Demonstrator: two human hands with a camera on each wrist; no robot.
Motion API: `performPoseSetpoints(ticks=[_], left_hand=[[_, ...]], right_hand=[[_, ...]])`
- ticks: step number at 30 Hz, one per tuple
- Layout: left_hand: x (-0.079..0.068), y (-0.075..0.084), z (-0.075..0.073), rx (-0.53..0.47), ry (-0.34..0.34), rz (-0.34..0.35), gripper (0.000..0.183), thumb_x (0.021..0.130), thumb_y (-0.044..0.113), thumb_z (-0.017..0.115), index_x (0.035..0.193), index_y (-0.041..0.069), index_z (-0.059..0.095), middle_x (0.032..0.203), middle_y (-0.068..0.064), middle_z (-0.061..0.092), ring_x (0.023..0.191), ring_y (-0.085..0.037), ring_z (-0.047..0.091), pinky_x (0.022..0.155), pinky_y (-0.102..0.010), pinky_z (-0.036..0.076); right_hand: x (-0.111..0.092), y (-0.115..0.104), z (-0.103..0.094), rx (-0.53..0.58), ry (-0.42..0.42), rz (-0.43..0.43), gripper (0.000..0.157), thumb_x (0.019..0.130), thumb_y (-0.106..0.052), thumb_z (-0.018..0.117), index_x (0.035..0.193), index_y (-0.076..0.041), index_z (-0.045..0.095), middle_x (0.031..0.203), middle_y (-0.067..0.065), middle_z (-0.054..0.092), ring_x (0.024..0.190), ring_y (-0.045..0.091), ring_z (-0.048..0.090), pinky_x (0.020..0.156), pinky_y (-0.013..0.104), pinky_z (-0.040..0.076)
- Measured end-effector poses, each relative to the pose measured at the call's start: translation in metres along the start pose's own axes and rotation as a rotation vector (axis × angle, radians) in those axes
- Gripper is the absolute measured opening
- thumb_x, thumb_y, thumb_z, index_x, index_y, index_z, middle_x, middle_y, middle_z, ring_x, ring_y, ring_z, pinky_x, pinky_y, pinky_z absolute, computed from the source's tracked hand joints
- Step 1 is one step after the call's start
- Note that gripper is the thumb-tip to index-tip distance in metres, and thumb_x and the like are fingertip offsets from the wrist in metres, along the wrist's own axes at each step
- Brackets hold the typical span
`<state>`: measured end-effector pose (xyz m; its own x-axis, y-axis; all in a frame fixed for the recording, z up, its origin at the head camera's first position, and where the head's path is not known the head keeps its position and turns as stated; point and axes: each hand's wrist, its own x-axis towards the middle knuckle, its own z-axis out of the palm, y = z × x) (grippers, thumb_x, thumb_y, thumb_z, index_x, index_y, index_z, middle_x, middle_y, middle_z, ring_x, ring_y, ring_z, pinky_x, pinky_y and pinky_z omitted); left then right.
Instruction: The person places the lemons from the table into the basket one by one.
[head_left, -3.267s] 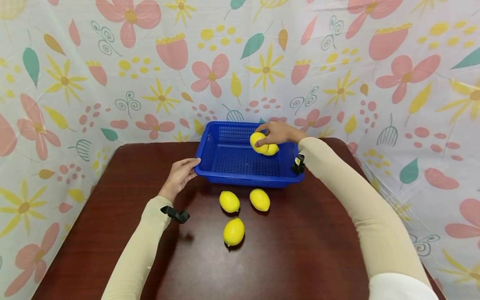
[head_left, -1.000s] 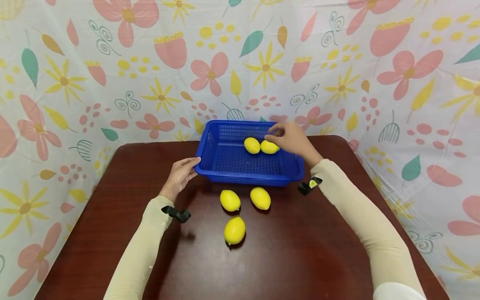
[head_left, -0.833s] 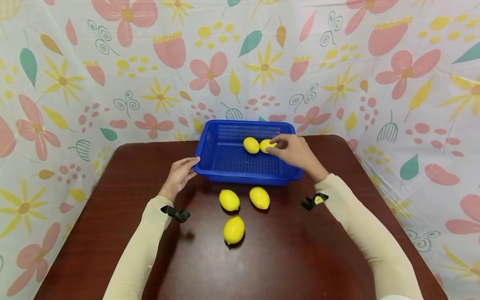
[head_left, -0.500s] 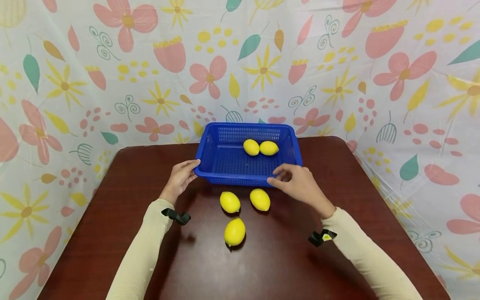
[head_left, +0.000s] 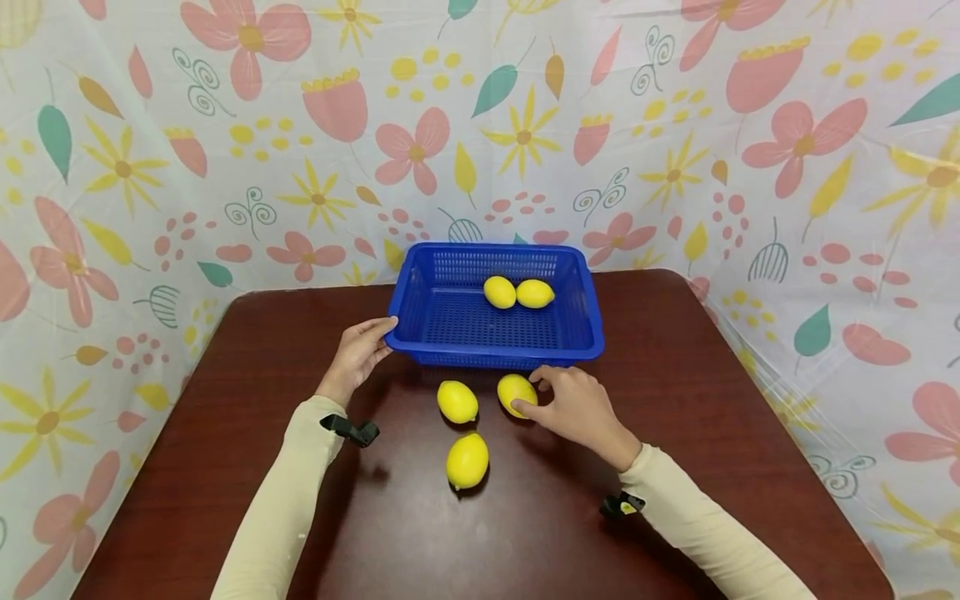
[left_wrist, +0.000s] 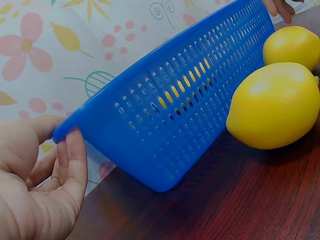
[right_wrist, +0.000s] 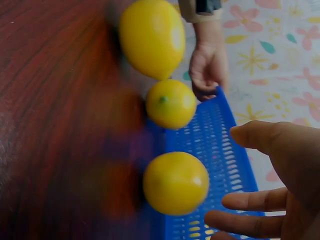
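Observation:
My left hand [head_left: 357, 357] pinches the left front corner of the blue plastic basket [head_left: 495, 348]. In the left wrist view, the thumb lies over its rim [left_wrist: 75, 117] and curled fingers sit beneath. Two lemons lie inside the basket, a left one [head_left: 499, 292] beside a right one [head_left: 535, 293]. My right hand [head_left: 581, 408] is at the nearest lemon on the table [head_left: 513, 392], thumb and fingers spread at its right side. In the right wrist view, the fingers stand apart from that lemon [right_wrist: 176, 183], with nothing between them.
Two more lemons lie on the dark wooden table [head_left: 285, 483]: one in front of the basket [head_left: 457, 402], another closer to me [head_left: 467, 461]. A flower-patterned sheet [head_left: 420, 75] hangs behind and at both sides of the table.
The right hand has let go of a lemon inside the basket, where two now lie. It has come back over the front rim to the right-hand table lemon. The left hand has stayed at the corner.

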<state>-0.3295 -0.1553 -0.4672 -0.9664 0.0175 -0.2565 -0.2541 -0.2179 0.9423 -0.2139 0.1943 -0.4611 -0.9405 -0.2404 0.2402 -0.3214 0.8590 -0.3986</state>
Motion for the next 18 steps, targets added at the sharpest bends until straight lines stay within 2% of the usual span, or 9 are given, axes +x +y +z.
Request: performPoseSetpoints(ticks=[11,18], left_hand=[[0.000,0.000,0.000,-0.006,0.002,0.001,0.016,0.099,0.018,0.071,0.110,0.007,0.067,0.077,0.005,0.066,0.070,-0.006,0.060,0.072,-0.021,0.055],[-0.001,0.001,0.000,-0.013,-0.002,-0.004,0.017,0.099,0.017,0.070,0.111,0.006,0.066,0.077,0.005,0.066,0.070,-0.006,0.060,0.071,-0.021,0.055]], right_hand=[[0.005,-0.003,0.023,-0.058,-0.027,0.033,0.071,0.080,-0.066,0.076,0.123,-0.011,0.069,0.098,0.008,0.072,0.075,0.021,0.061,0.054,0.033,0.048],[0.008,0.001,0.033,-0.073,-0.006,0.028,0.070,0.080,-0.063,0.079,0.123,-0.009,0.069,0.092,0.009,0.072,0.070,0.022,0.061,0.050,0.034,0.047]])
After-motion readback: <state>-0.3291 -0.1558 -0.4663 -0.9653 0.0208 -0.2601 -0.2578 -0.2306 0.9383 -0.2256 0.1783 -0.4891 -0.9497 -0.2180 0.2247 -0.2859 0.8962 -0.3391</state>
